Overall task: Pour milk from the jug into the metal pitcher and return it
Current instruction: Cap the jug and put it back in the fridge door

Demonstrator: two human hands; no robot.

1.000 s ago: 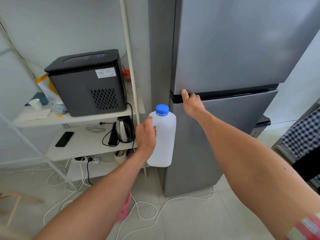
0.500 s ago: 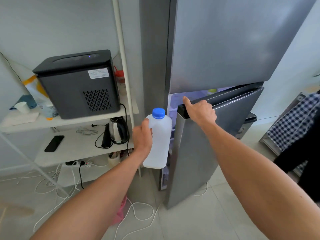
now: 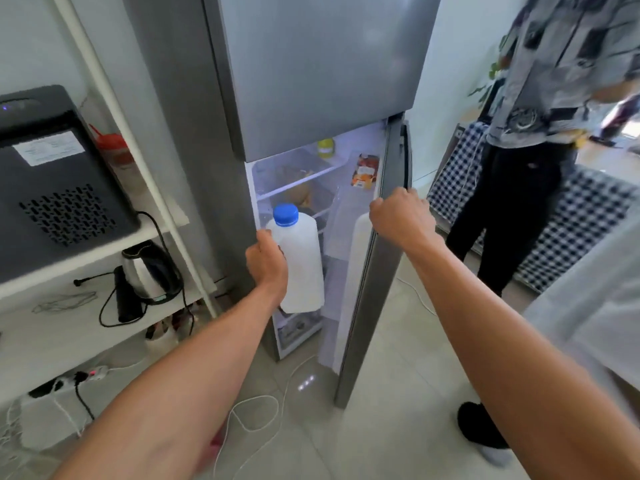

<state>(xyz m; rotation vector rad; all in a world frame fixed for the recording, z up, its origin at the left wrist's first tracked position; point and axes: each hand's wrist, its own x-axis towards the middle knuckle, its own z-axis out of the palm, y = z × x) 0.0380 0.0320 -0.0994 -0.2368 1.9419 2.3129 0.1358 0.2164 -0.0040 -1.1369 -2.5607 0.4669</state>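
Half a second ago the grey steel lower fridge door [image 3: 374,271] stood only slightly ajar; now it is swung wide, and the lit fridge interior [image 3: 294,181] with its glass shelves shows behind the white translucent plastic milk jug with a blue screw cap [image 3: 301,261]. The left hand [image 3: 266,263] has its fingers curled around the jug's side and holds it upright in the air, just in front of the open compartment and not yet inside. The right hand [image 3: 401,220] is wrapped over the top edge of the door, holding it open.

Judging by the pose, the jug is on its way back into the fridge. The grip is one-handed on a smooth side, so the jug could slip or tilt as it is passed in. Its base might catch the shelf edge or knock items already stored, since free space inside is hard to see. White cables [image 3: 256,410] trail on the floor near the door, a trip risk. A second person in dark trousers [image 3: 512,209] stands close behind the door and could be bumped if it swings wider.
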